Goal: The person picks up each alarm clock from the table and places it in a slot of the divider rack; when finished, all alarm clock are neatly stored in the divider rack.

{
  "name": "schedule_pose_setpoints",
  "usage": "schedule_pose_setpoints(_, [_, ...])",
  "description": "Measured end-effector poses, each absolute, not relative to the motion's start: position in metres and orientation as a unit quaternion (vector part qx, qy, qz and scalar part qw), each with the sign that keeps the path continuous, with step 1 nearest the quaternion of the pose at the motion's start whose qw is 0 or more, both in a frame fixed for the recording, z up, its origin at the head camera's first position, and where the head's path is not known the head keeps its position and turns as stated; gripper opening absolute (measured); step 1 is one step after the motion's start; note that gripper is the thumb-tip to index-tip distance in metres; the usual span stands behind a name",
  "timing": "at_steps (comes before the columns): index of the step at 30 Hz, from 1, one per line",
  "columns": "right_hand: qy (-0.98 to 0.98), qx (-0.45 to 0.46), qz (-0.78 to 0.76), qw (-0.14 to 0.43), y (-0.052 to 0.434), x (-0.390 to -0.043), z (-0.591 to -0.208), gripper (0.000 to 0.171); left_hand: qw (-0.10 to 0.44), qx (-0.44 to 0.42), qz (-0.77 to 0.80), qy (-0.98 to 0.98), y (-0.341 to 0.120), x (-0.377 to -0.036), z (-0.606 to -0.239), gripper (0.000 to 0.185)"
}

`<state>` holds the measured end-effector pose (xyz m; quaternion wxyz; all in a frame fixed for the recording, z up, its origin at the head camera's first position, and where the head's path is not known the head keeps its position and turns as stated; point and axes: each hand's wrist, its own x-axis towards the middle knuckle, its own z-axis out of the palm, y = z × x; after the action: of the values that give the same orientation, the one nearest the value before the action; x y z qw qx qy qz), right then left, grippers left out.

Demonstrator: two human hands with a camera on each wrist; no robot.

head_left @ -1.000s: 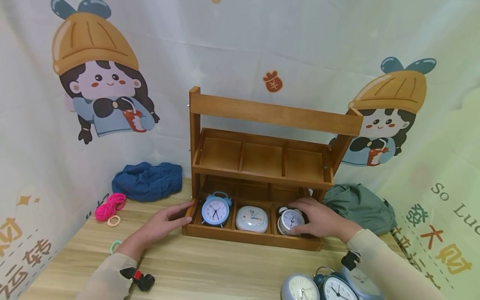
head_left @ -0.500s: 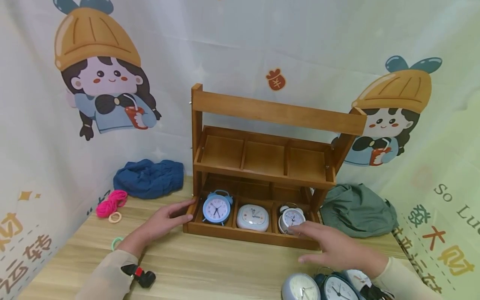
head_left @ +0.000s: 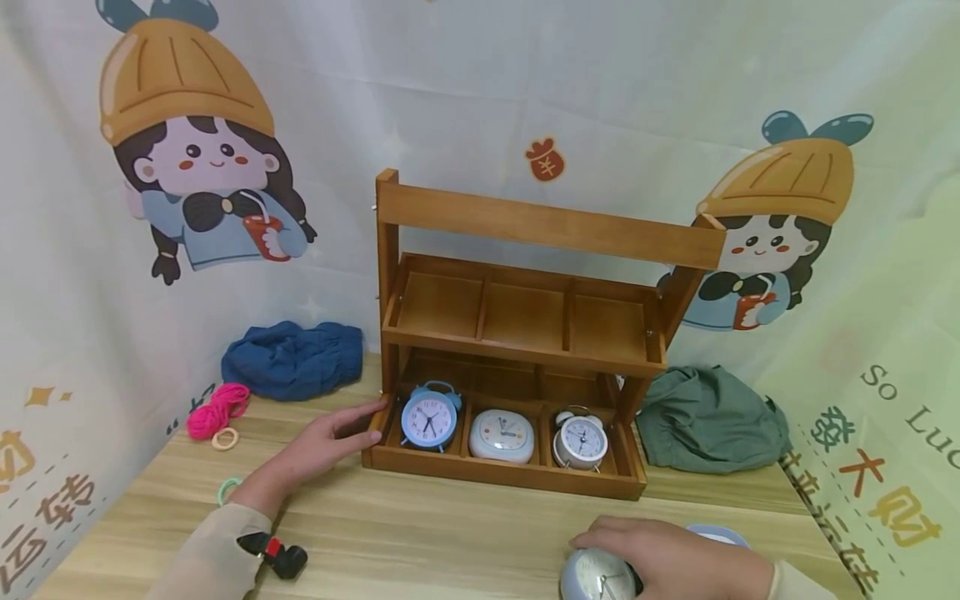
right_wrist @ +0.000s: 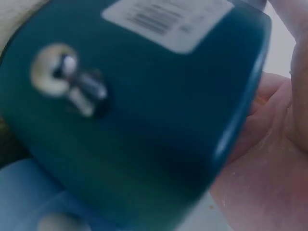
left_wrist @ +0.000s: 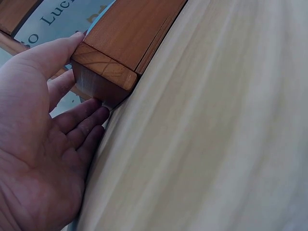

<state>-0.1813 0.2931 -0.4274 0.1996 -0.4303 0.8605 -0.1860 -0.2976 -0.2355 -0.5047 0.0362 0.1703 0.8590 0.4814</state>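
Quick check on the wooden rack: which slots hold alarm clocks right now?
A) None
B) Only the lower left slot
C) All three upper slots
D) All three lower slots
D: the head view shows the blue clock, the white squarish clock and the silver clock side by side in the lower tier of the wooden rack, while the upper slots are bare.

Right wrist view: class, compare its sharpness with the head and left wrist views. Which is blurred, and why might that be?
Right wrist view: the dark teal clock back is blurred, probably too near the lens. Head view: sharp, evenly lit, the wooden rack crisp. Left wrist view: the left hand fairly sharp.
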Motion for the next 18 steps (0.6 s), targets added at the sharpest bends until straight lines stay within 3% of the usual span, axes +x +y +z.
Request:
schedule_pose_setpoints(8, [0.868,-0.416,-0.175,0.207,0.289,-0.183,-0.434,0.073,0.039,0.17,0.491,0.854,-0.234,-0.296,-0.504,0.065])
schedule_pose_setpoints(15, [0.834,-0.521,-0.153,0.094,0.275,-0.194,-0.432,0.072,0.036,0.167,0.49,0.855,-0.235,-0.296,-0.505,0.065])
schedule_pose_setpoints(18, [0.844,-0.509,-0.143,0.088,0.264,-0.202,-0.419,0.072,0.036,0.17,0.49,0.854,-0.234,-0.296,-0.504,0.064])
